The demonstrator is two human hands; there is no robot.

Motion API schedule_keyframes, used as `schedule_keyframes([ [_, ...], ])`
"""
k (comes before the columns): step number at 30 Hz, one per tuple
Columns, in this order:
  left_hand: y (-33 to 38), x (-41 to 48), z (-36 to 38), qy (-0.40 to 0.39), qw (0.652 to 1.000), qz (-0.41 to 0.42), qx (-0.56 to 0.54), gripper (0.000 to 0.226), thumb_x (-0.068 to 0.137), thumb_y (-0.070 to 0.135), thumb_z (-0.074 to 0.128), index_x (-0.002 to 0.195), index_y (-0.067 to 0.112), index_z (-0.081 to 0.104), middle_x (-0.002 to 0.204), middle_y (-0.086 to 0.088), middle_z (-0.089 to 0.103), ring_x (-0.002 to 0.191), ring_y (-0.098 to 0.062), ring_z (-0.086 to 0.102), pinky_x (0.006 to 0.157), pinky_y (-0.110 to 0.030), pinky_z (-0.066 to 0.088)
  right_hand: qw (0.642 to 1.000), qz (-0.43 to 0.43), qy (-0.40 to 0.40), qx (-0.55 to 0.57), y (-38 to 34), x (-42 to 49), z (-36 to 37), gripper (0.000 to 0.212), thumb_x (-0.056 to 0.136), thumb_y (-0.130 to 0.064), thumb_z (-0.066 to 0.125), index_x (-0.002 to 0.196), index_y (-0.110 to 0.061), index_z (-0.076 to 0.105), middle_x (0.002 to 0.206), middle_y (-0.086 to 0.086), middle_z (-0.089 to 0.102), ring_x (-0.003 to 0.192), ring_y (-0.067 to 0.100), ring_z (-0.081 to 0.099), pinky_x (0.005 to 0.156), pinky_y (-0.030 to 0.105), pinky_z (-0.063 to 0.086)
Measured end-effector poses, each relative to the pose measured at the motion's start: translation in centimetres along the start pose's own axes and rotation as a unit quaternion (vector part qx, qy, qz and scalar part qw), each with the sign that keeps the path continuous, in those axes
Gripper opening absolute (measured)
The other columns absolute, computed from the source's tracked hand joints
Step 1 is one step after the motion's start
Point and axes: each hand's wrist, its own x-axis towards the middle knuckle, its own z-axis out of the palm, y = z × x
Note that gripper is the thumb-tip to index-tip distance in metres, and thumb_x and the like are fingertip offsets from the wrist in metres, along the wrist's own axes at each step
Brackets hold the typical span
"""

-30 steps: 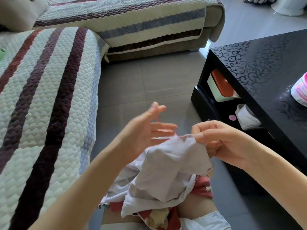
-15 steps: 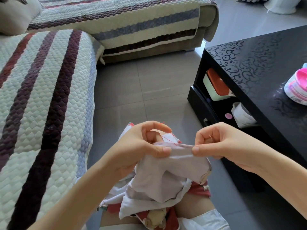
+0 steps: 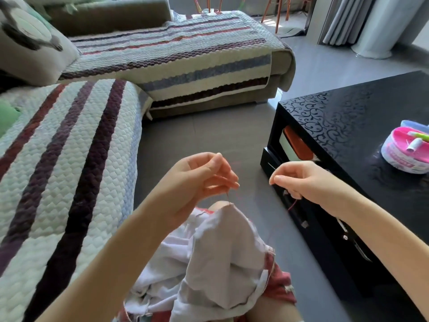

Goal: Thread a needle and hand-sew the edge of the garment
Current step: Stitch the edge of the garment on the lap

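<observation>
Since left hand [image 3: 202,180] rose, thread [image 3: 228,197] taut, garment [image 3: 222,263] tented

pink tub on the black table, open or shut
Open: the pink tub has no lid on, and a white spool and other bits lie in its top. It stands on the black table.

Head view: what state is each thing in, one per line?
left hand: pinches the thread above the garment.
right hand: pinches the thread, its red end hanging below.
thread: taut from the garment up to the left hand.
garment: bunched, one point pulled up.
sewing box: open on the table, spool inside.
</observation>
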Motion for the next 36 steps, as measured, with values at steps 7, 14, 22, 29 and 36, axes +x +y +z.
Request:
schedule_keyframes([
  [7, 4.9, 2.4, 0.8, -0.042, 0.999, -0.006, 0.019, 0.019, 0.086, 0.022, 0.054, 0.076, 0.007, 0.059, 0.05, 0.001, 0.042, 0.047, -0.012, 0.046, 0.053, -0.02, 0.045, 0.94, 0.049, 0.029, -0.336, 0.9, 3.1, 0.0, 0.032, 0.093, -0.018, 0.054, 0.124, -0.016, 0.059, 0.122, 0.004, 0.063, 0.119, 0.02, 0.055, 0.105, 0.035, 0.038],
  [14, 7.8, 3.7, 2.6, -0.025, 0.983, 0.042, 0.18, 0.027, 0.096, 0.015, 0.055, 0.07, 0.01, 0.061, 0.051, 0.002, 0.046, 0.045, -0.009, 0.044, 0.042, -0.016, 0.037, 0.93, -0.249, -0.041, 0.265, -7.2, 0.3, 0.5, 0.029, 0.09, -0.02, 0.051, 0.112, -0.006, 0.064, 0.092, 0.007, 0.069, 0.085, 0.02, 0.066, 0.081, 0.031, 0.056],
  [22, 7.5, 3.9, 2.0, 0.003, 0.947, 0.061, 0.315, 0.025, 0.09, 0.019, 0.064, 0.066, 0.011, 0.065, 0.04, 0.014, 0.039, 0.038, -0.001, 0.031, 0.041, -0.013, 0.025, 0.95, -0.301, 0.041, 0.068, -6.1, 0.7, 0.1, 0.017, 0.095, -0.01, 0.056, 0.085, -0.01, 0.069, 0.046, -0.017, 0.047, 0.042, 0.003, 0.035, 0.047, 0.012, 0.027],
  [29, 5.2, 3.7, -2.9, 0.087, 0.961, 0.034, 0.26, 0.027, 0.093, 0.012, 0.059, 0.066, 0.006, 0.06, 0.04, 0.012, 0.032, 0.038, -0.003, 0.024, 0.038, -0.013, 0.019, 0.987, -0.128, 0.086, 0.041, -1.7, -0.2, -2.5, 0.032, 0.088, 0.003, 0.054, 0.063, -0.011, 0.067, 0.044, -0.004, 0.034, 0.043, 0.01, 0.025, 0.04, 0.018, 0.019],
  [36, 2.2, 4.3, -3.9, 0.112, 0.894, 0.066, 0.428, 0.024, 0.097, 0.016, 0.054, 0.117, 0.009, 0.064, 0.111, 0.001, 0.065, 0.103, -0.011, 0.059, 0.086, -0.016, 0.042, 0.988, -0.124, 0.058, 0.073, -2.5, -0.4, -2.5, 0.027, 0.086, 0.001, 0.055, 0.062, -0.007, 0.067, 0.045, 0.002, 0.034, 0.043, 0.015, 0.027, 0.042, 0.021, 0.019],
])
